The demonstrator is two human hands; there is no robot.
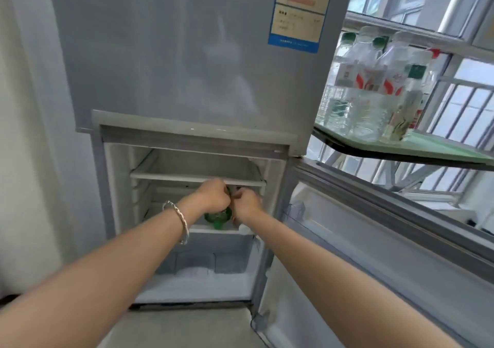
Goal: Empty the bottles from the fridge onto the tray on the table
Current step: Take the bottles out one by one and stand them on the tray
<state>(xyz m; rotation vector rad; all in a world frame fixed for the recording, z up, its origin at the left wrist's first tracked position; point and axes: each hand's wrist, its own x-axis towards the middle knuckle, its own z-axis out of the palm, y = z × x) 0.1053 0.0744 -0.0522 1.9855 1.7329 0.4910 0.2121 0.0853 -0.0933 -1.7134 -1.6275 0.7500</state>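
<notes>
Both my arms reach into the open lower compartment of the grey fridge (187, 66). My left hand (212, 196), with a silver bracelet on its wrist, grips a green bottle (217, 218) on the middle shelf. My right hand (247, 204) curls round a second bottle right beside it; that bottle is almost fully hidden, only a reddish sliver shows. To the right, a green tray (438, 147) on the table holds several clear water bottles (374, 85) with red and green labels.
The lower fridge door (374, 227) stands open to the right, below the table edge. An upper white shelf (197, 178) sits just above my hands. The bottom drawer (203, 275) lies under the middle shelf. A white wall stands at the left, windows behind the table.
</notes>
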